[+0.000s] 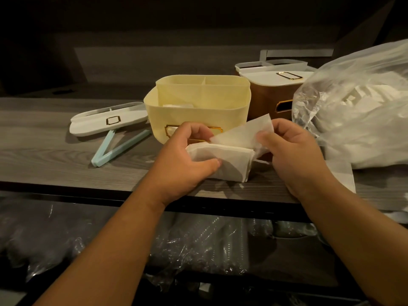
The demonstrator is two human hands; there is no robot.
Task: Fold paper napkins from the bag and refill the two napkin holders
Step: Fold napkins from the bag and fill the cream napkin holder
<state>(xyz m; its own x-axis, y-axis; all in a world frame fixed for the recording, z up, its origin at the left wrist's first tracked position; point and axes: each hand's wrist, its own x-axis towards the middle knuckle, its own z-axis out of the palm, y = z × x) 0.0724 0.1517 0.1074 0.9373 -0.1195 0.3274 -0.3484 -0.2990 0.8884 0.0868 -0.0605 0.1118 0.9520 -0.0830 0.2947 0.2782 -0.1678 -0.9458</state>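
My left hand (185, 157) grips a stack of folded white napkins (229, 162) just above the wooden counter (55, 160). My right hand (291, 151) pinches a single napkin (242, 133) by its right edge and holds it over the stack. Behind my hands stands a cream napkin holder (198, 104), open, with a few napkins low inside. A brown napkin holder (265, 100) with a white lid (276, 77) on top stands to its right. The clear plastic bag (357, 111) of napkins lies at the right.
A white lid (108, 119) lies on the counter left of the cream holder, with a light blue clip (114, 149) in front of it. Another white lid or tray (271, 62) sits behind the brown holder. Below the counter edge a shelf holds plastic-wrapped cups (198, 246).
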